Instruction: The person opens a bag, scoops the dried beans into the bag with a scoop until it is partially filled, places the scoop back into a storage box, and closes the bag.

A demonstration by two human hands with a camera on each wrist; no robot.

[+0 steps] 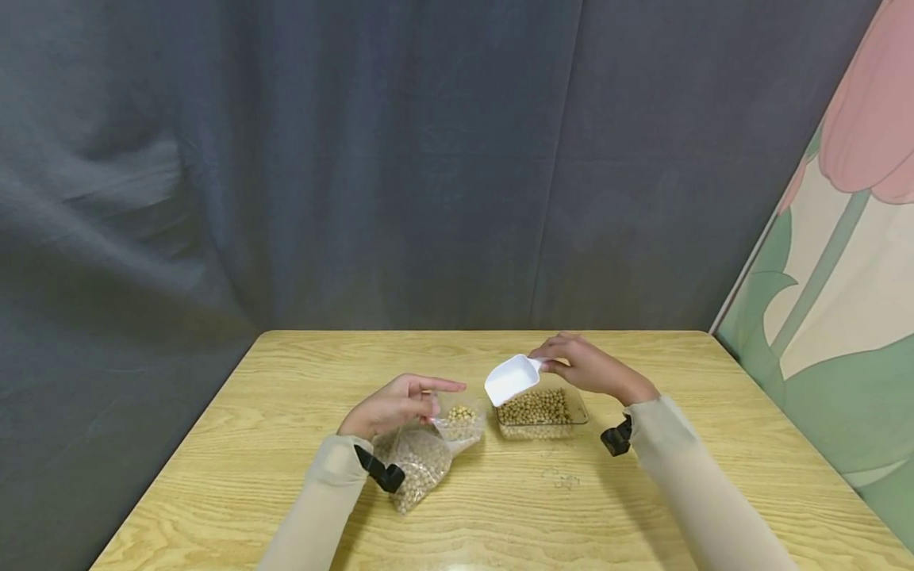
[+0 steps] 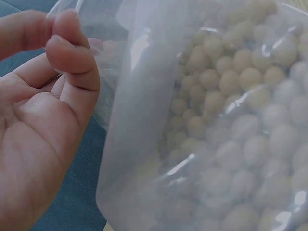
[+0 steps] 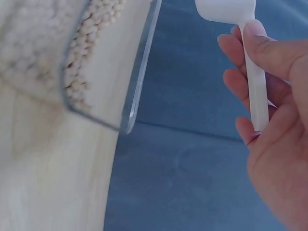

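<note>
A clear plastic bag (image 1: 417, 468) of round, pale soybean-like beans (image 2: 250, 144) lies on the left part of the table. My left hand (image 1: 396, 406) pinches the bag's rim between thumb and fingers, and the mouth stands open toward the right. In my right hand (image 1: 589, 366) is a white scoop (image 1: 512, 379), gripped by its handle (image 3: 257, 91). The scoop's bowl looks empty and hangs over the left edge of a clear rectangular container (image 1: 539, 431). Similar beans (image 1: 535, 407) fill much of that container, which stands just right of the bag.
Light wood-grain table (image 1: 500, 523) runs beneath everything. A dark grey-blue curtain (image 1: 400, 174) hangs behind its far edge, and a wall with painted flowers (image 1: 842, 262) rises on the right. Each wrist wears a black camera mount (image 1: 616, 436).
</note>
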